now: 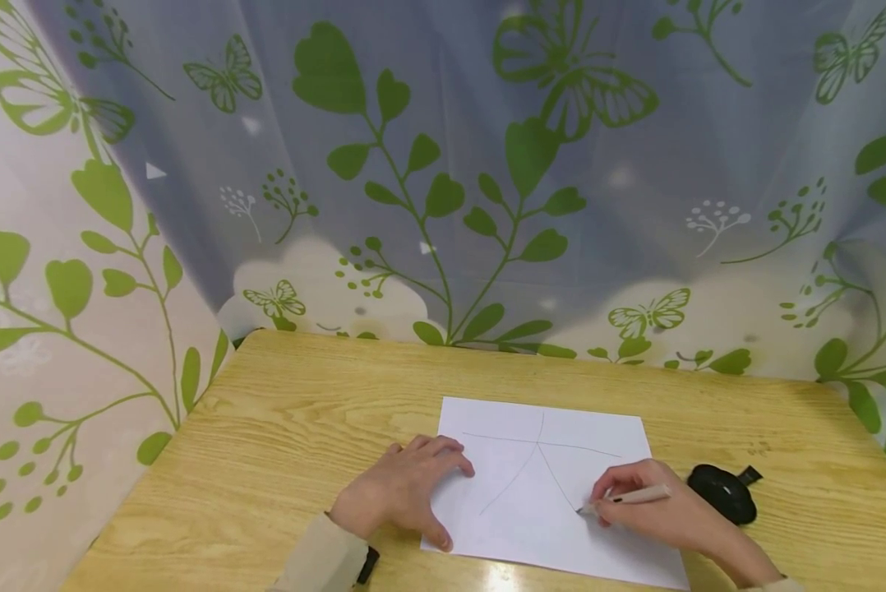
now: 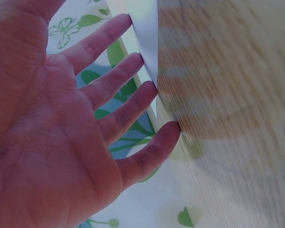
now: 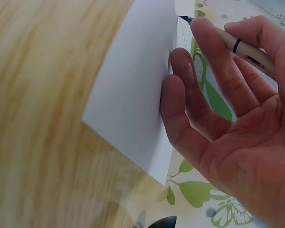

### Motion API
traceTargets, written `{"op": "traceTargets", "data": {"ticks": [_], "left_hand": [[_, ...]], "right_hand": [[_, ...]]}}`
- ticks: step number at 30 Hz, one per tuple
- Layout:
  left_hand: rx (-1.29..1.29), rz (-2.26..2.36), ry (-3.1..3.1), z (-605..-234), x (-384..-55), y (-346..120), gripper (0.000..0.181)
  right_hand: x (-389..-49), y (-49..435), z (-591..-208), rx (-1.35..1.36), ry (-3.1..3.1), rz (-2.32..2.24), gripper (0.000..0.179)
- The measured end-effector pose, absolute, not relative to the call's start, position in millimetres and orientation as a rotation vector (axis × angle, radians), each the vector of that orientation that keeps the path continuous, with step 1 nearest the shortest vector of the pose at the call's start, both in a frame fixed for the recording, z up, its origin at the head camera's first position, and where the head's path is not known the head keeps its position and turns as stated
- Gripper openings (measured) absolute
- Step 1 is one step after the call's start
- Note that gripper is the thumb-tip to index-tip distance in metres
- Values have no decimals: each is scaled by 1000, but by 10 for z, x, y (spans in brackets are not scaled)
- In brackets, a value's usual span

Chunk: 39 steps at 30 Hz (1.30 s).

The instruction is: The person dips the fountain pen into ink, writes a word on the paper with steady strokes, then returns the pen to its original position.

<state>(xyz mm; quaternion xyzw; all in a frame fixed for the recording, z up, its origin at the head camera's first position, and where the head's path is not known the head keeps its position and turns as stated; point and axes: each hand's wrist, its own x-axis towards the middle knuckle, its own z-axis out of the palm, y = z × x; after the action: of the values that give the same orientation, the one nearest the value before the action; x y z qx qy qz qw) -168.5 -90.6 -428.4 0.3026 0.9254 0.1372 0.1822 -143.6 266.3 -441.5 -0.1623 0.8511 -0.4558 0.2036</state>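
A white sheet of paper (image 1: 517,510) lies slightly turned on the wooden table, with several thin dark lines meeting near its upper middle. My right hand (image 1: 653,501) pinches a beige pen (image 1: 641,495) between thumb and fingers. The pen's dark tip is at the lower end of the line slanting down to the right. In the right wrist view the pen (image 3: 251,56) shows a black ring, and the ring and little fingers rest at the paper (image 3: 133,85). My left hand (image 1: 411,485) spreads over the sheet's left edge, fingertips touching paper and table.
Right of the paper, beside my right hand, a black rounded object (image 1: 720,493) with a small tab sits on the wooden table (image 1: 302,403). A curtain (image 1: 472,271) printed with green leaves and butterflies hangs behind the table's far edge and along the left.
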Motion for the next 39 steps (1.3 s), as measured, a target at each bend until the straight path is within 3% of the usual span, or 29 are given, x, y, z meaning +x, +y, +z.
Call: {"op": "traceTargets", "data": {"ticks": [39], "left_hand": [[876, 351, 2602, -4262, -1678, -915, 80]], "right_hand": [[-1343, 2813, -4411, -548, 2283, -1275, 7]]}}
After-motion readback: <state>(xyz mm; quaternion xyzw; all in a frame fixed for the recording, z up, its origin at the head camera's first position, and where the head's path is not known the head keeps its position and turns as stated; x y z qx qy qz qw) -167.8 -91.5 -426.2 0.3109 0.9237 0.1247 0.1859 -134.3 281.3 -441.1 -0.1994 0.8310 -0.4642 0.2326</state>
